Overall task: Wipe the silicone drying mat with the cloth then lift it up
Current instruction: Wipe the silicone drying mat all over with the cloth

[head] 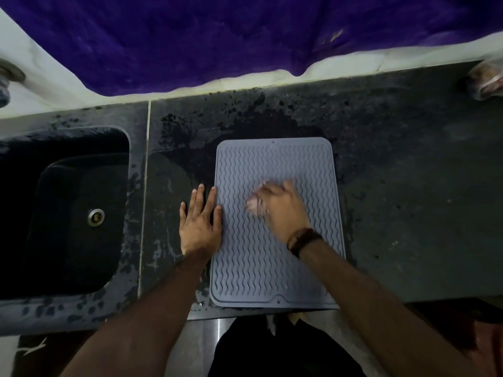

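Ridges in wavy rows cover the grey mat (275,268), which we see lying flat on the dark counter (408,200), its near edge at the counter's front lip and its long sides running away from us. Our left hand (200,221) lies flat with fingers straight and spread, resting mostly on the counter just beside the mat's left edge, the thumb and forefinger touching that edge. Our right hand (280,205) is on the middle of the mat, blurred, with its fingers curled over a pale cloth (254,204) that shows at the fingertips and is pressed against the ridges. A dark band (302,239) circles the right wrist. Wet patches and dark spots mark the counter beyond and to the left of the mat. A black sink (68,213) with a metal drain (95,216) sits well to the left, and a purple fabric (217,36) hangs along the wall behind.
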The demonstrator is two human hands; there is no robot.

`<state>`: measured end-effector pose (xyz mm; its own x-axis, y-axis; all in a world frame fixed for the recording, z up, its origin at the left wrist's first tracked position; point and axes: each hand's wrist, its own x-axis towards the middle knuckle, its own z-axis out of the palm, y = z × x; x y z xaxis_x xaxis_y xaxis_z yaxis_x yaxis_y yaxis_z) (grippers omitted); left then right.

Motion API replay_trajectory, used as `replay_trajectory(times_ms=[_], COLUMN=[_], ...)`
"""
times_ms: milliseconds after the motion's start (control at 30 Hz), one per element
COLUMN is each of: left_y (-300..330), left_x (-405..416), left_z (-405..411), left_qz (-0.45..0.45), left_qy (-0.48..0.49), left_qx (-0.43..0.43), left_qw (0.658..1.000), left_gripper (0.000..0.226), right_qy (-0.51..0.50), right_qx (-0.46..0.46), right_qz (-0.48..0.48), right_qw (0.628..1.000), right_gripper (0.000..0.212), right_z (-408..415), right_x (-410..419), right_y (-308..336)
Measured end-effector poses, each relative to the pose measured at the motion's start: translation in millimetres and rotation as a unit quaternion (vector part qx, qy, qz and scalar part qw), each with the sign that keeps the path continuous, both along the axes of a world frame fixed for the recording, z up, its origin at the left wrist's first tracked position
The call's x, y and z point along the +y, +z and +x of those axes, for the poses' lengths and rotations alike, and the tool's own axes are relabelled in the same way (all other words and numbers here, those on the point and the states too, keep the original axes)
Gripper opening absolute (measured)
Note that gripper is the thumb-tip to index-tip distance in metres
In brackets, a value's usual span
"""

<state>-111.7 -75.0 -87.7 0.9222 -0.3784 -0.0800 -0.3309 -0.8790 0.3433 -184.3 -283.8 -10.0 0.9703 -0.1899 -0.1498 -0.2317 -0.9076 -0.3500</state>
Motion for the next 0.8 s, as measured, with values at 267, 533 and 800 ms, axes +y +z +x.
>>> replay_trajectory(times_ms=[267,533,800], left_y=[3,2,1], left_x=[0,-1,-1], left_z=[0,0,1], left_qz=[0.016,0.003,0.013], left_qy=[0.002,0.001,0.002], left_qx=[0.005,-0.002,0.004], left_qw=[1.000,1.000,1.000], left_gripper=[0.055,0.056,0.057], right_qy=[-0.047,-0.009,-0.031], right_qx=[0.024,0.026,-0.009], right_qz=[-0.053,-0.029,-0.052], right_qw=[0.997,0.999,0.998], right_gripper=[0.047,0.055,0.046], right_z=[87,28,113], right_x=[-26,-6,-27], right_y=[-7,-13,6])
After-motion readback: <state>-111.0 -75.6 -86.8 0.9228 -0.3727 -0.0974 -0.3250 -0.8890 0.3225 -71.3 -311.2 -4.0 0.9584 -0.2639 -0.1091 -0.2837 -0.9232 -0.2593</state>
